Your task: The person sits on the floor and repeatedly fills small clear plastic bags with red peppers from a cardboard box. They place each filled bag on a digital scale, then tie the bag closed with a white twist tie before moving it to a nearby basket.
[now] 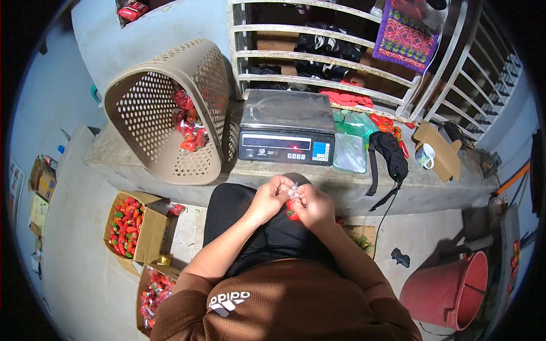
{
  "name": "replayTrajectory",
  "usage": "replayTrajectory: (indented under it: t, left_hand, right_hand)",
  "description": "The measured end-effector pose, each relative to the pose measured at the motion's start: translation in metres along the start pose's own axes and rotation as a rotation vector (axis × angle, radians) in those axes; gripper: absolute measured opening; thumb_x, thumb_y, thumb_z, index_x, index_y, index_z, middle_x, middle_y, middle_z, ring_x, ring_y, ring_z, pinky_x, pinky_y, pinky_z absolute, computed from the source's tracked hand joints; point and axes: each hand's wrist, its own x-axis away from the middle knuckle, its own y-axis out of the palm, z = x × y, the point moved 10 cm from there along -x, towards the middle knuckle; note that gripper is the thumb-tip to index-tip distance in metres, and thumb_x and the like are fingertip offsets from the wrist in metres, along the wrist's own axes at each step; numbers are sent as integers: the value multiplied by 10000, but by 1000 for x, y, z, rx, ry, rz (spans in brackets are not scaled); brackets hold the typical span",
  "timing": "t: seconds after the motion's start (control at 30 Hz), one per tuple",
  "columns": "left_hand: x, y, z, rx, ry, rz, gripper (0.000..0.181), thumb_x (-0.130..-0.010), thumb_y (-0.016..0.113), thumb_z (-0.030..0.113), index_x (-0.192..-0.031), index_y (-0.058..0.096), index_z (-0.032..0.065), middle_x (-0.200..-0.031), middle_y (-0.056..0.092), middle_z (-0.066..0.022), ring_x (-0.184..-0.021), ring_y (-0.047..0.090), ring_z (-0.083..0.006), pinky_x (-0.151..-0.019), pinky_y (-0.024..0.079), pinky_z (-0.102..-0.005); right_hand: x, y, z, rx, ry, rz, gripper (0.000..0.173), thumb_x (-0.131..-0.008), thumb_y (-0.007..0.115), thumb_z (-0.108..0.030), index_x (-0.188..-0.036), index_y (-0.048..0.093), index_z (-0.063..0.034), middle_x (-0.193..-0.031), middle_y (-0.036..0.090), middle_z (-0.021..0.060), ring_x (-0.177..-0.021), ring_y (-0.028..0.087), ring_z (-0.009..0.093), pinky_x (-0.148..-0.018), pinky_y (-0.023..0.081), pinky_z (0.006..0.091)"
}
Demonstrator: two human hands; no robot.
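Observation:
Above my lap, both hands pinch the gathered top of a clear plastic bag of red peppers [292,209]. My left hand [273,198] grips the plastic from the left, and my right hand [315,205] holds it from the right, partly covering the bag. Beyond my knees a digital scale [286,128] stands on a concrete ledge. Clear plastic bags [349,152] lie flat to its right, near loose red peppers [384,123]. Left of the scale, a beige perforated basket [166,68] lies on its side with bagged peppers [190,123] inside.
Cardboard boxes of loose peppers [126,226] and bagged peppers [155,294] stand on the floor at left. A black pouch [389,157], a patterned mug [425,156] and an open carton [448,160] are on the ledge. A red bucket [443,290] lies tipped at lower right.

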Motion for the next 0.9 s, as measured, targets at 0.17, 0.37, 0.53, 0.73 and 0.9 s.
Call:
replayTrajectory:
  t: [0.17, 0.37, 0.53, 0.73, 0.9]
  left_hand:
    - [5, 6, 11, -93, -23, -75, 96, -817, 543, 37, -906, 541, 0, -792, 582, -58, -729, 557, -136, -690, 445, -251]
    - [12, 10, 37, -656, 398, -74, 112, -753, 550, 22, -853, 598, 7, -780, 588, -154, -769, 574, -303, -700, 449, -372]
    - [9, 3, -7, -498, 128, -228, 141, -779, 539, 150, -823, 614, 39, -902, 539, -118, -952, 464, -245, -813, 364, -351]
    - [11, 18, -39, 391, -319, -196, 199, -869, 482, 172, -782, 571, 17, -775, 565, -38, -749, 497, -116, -729, 374, -245]
    - [17, 22, -25, 504, -350, -84, 184, -881, 480, 174, -804, 571, 34, -768, 576, -34, -726, 511, -108, -714, 383, -234]
  right_hand:
    - [-3, 15, 13, 50, 31, -165, 167, -681, 597, -132, -755, 479, -41, -729, 541, 156, -654, 550, 359, -566, 439, 430]
    - [5, 28, 5, -73, -128, -320, 151, -684, 569, -99, -742, 451, -24, -708, 498, 153, -629, 520, 337, -570, 425, 396]
    - [18, 30, 32, -399, 2, -349, 133, -703, 563, -63, -777, 461, -22, -710, 468, 94, -639, 498, 211, -611, 425, 323]
    - [9, -14, -26, -24, -328, 21, 92, -689, 597, -42, -768, 550, -34, -742, 543, 85, -656, 552, 222, -611, 464, 303]
    - [7, -18, -35, 167, -305, 38, 72, -687, 590, -58, -752, 571, -34, -746, 562, 109, -659, 560, 262, -586, 462, 330]
